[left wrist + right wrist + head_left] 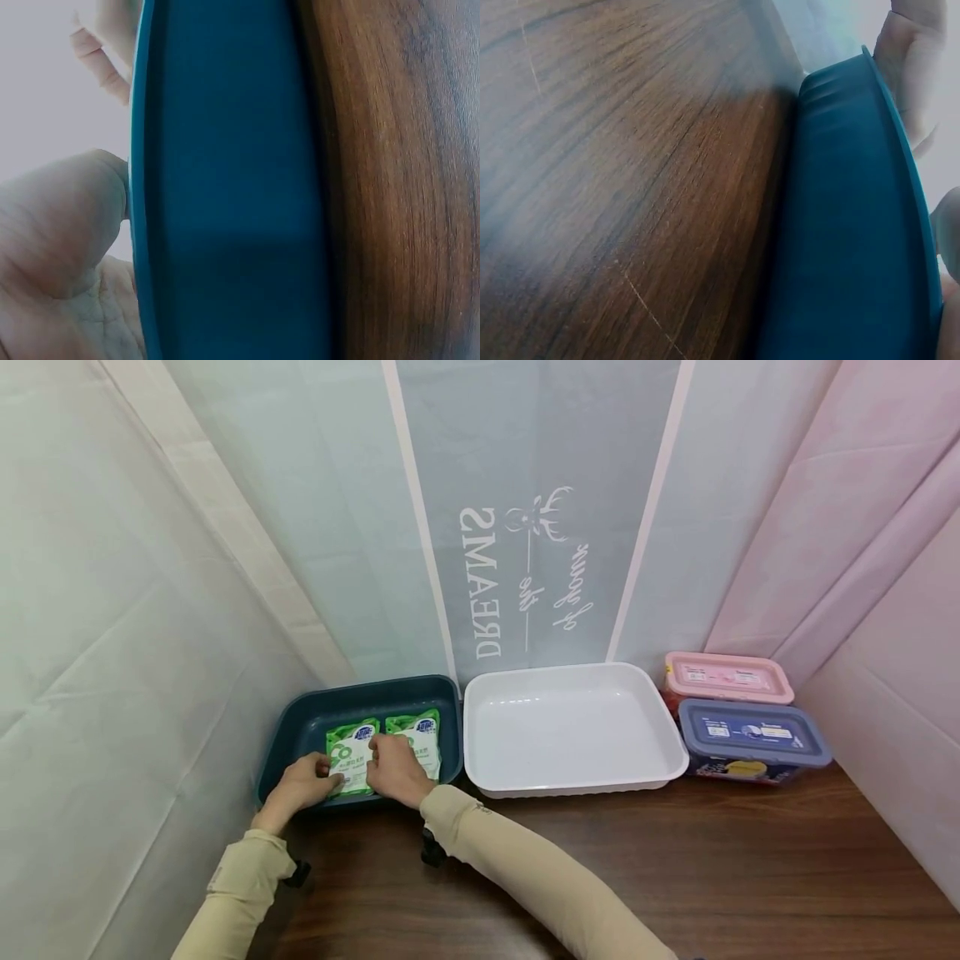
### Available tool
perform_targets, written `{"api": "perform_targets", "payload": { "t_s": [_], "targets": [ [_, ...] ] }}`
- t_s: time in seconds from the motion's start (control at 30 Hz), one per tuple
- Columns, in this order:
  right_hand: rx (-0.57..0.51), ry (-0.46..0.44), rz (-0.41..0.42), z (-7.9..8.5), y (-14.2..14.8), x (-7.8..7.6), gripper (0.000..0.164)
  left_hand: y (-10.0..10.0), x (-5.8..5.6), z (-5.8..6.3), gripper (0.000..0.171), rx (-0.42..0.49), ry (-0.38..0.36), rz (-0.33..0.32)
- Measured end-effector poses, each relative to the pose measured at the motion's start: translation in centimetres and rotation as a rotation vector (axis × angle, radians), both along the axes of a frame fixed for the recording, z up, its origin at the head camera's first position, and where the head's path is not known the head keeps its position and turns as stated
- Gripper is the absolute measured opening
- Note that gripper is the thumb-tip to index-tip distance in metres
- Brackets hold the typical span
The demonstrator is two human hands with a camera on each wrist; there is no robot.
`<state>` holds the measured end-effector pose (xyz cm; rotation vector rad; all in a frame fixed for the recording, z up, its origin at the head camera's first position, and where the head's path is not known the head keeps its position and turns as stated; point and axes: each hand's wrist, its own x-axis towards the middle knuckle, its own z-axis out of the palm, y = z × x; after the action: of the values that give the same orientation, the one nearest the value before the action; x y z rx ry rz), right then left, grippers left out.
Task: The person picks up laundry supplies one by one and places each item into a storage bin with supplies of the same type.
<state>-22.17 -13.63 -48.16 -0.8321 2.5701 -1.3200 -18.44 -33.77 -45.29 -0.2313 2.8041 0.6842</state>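
Note:
In the head view, two green-and-white packets lie side by side in a dark teal tray [315, 703]. My left hand [303, 783] holds the left packet [348, 756] by its left edge, with the thumb over its front. From the other side, my right hand [397, 768] pinches that packet's right edge and partly covers the right packet [426, 745]. Both wrist views show the outer wall of the teal tray, with left-hand fingers [105, 71] and right-hand fingers [911, 67] beyond its rim. The packets are hidden there.
A white tray [573, 735] stands right beside the teal one. To its right are a blue-lidded container [753, 739] and a pink-lidded container [727, 677] behind it. Everything stands on a brown wooden table [720, 860], with cloth hangings [360, 527] at the back and sides.

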Motion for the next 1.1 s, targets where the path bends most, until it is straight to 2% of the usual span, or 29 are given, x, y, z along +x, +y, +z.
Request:
{"api": "perform_targets", "payload": {
  "t_s": [0.1, 0.2, 0.37, 0.5, 0.67, 0.77, 0.93, 1.1],
  "targets": [
    [-0.042, 0.044, 0.011, 0.0, 0.4, 0.0, 0.032, 0.5, 0.5, 0.0, 0.058, -0.027, 0.05, 0.006],
    [-0.029, 0.1, 0.026, 0.2, 1.1, -0.2, 0.032, 1.4, 1.0, -0.5, 0.057, -0.04, 0.113, 0.017],
    [0.092, 0.178, 0.066, 1.1, 3.3, -0.5, 0.034, 3.6, 1.6, -1.4, 0.053, -0.037, 0.243, 0.035],
    [0.171, 0.259, 0.084, 2.6, 6.1, -0.5, 0.037, 5.6, 1.8, -1.3, 0.046, -0.027, 0.371, 0.035],
    [0.278, 0.443, 0.045, 4.5, 10.5, -0.5, 0.034, 8.1, 1.7, -0.7, 0.043, 0.014, 0.484, 0.0],
    [0.316, 0.519, 0.02, 5.3, 13.7, -0.7, 0.032, 10.0, 1.7, -0.5, 0.04, 0.049, 0.531, -0.016],
    [0.322, 0.531, -0.073, 6.1, 19.1, -0.5, 0.031, 12.9, 1.4, -0.6, 0.037, 0.116, 0.57, -0.04],
    [0.292, 0.554, -0.147, 6.0, 24.6, -0.1, 0.031, 15.2, 1.2, -0.9, 0.035, 0.149, 0.606, -0.055]
  ]
}}
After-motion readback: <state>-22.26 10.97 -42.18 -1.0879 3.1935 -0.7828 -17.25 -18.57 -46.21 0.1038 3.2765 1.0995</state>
